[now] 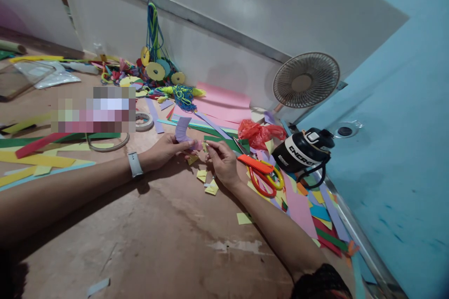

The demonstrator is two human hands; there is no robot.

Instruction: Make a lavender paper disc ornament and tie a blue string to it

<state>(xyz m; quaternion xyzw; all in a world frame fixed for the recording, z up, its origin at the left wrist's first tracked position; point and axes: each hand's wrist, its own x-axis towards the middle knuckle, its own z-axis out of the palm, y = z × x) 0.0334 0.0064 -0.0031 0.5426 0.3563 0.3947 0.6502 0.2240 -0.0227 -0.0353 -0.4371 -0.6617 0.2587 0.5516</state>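
Both hands pinch a curled purple paper strip: left hand steadies, right hand should press its end firmly.

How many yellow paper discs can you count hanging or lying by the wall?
3: one yellow disc highest on the strings, a larger one below it, a third to its right. Others may hide in the clutter.

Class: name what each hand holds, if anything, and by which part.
Left hand pinches the purple paper strip at its lower end. Right hand meets it there; what it holds cannot be told.
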